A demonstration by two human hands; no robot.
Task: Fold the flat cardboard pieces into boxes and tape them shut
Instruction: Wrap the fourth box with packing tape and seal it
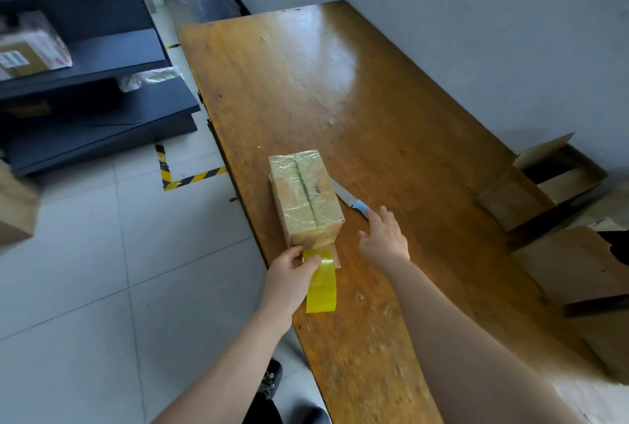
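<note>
Pinching the yellow tape roll (321, 282) between thumb and curled fingers, the left hand (289, 274) holds it against the near end of the box (304, 195). Just beyond that grip, the box lies closed on the wooden table (306, 83). A shiny strip of tape covers its top seam and runs down the near face to the roll, so the strip looks uncut.

Right of the grip, along the box's right side, lies a knife (350, 200) with a pale blue handle. Whether its blade touches the box I cannot tell. The right hand (383, 236) hovers at the handle's near end, fingers spread and loose, holding nothing. Further right, well apart from both hands, open cardboard boxes (541, 185) stand at the table's far side.

The step in hand appears to be sealing this box: the tape is laid and the cut is due. Next, the right hand should close on the handle and bring the blade to the tape between box and roll. The left hand should pull the roll taut, its fingers clear of the edge.
</note>
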